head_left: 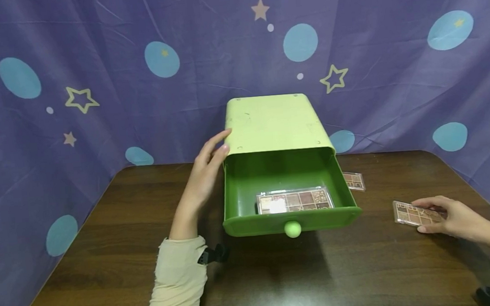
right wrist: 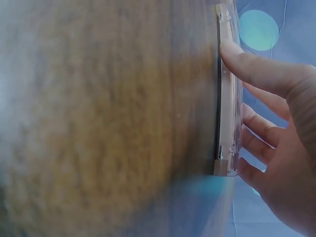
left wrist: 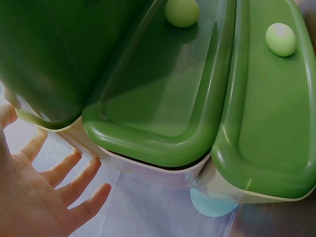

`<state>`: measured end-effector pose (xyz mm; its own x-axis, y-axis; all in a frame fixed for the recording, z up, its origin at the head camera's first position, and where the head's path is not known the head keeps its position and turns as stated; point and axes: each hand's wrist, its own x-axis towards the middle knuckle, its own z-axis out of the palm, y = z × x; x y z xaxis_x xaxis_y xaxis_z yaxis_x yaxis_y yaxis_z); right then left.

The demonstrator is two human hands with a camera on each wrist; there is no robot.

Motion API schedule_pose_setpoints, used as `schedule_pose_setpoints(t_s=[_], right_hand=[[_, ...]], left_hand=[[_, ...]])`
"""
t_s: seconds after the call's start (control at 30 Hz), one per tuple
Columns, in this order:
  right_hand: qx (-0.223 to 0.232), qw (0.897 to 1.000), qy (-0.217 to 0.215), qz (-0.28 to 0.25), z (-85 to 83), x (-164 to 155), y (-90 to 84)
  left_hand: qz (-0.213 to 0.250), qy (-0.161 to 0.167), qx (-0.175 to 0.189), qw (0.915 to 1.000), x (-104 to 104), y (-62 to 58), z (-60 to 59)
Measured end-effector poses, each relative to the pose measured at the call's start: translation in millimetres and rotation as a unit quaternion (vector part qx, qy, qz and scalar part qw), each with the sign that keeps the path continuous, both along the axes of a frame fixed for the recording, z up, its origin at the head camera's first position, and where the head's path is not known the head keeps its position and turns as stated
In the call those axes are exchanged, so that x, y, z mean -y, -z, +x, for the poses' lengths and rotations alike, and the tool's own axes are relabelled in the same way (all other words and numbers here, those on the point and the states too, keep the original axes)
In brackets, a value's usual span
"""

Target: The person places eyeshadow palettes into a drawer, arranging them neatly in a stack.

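Observation:
A green drawer cabinet (head_left: 270,122) stands at the back of the brown table (head_left: 106,260). Its top drawer (head_left: 239,187) is pulled out, and an eyeshadow palette (head_left: 300,199) lies inside behind the round knob (head_left: 292,229). My left hand (head_left: 205,175) rests with straight fingers against the cabinet's upper left edge. In the left wrist view the spread left hand (left wrist: 44,197) is beside the cabinet's corner (left wrist: 163,113). My right hand (head_left: 440,215) grips a second palette (head_left: 407,212) that lies flat on the table at the right. Thumb and fingers (right wrist: 281,163) straddle this palette (right wrist: 226,123).
A third palette (head_left: 354,181) lies on the table just right of the cabinet. A blue star-patterned curtain (head_left: 91,64) hangs behind and beside the table. Lower drawers with round knobs (left wrist: 280,39) show in the left wrist view.

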<state>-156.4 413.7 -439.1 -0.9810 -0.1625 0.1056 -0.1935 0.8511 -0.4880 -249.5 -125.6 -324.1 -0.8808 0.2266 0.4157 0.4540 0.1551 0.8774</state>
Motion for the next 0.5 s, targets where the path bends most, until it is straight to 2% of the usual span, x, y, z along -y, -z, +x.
schedule_pose_setpoints(t_s=[0.2,0.5], right_hand=[[0.028,0.999,0.021,0.023,1.7,4.6,-6.8],[-0.008,0.999,0.032,0.026,11.1,19.2,-27.3]], left_hand=[[0.001,0.004,0.002,1.0000,0.1,0.7,0.3],[-0.001,0.002,-0.003,1.0000,-0.2,-0.9,1.1]])
